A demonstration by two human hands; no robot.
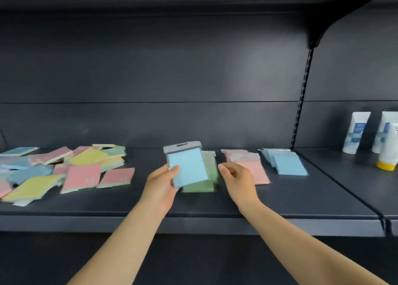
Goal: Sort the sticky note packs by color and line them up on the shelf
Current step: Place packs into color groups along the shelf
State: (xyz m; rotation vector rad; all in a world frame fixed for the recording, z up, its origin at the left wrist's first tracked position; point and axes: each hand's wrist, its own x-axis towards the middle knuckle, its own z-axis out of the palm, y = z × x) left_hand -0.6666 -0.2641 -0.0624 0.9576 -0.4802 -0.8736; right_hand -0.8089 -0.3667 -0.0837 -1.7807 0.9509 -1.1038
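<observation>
A loose heap of sticky note packs [64,170] lies at the shelf's [193,207] left end. Right of centre three rows run front to back: one row [206,177] behind a held pack [187,168], another [249,166] right of it, a third [284,162] rightmost. Tubes [356,131] stand on the neighbouring shelf to the right.

Dark shelf [193,209]: loose packs [64,170], sorted stacks [269,164], tubes [366,134].

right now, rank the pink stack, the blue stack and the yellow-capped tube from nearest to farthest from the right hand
From the right hand:
1. pink stack, just to its right, partly behind it
2. blue stack, further right
3. yellow-capped tube, on the next shelf bay, far right
</observation>
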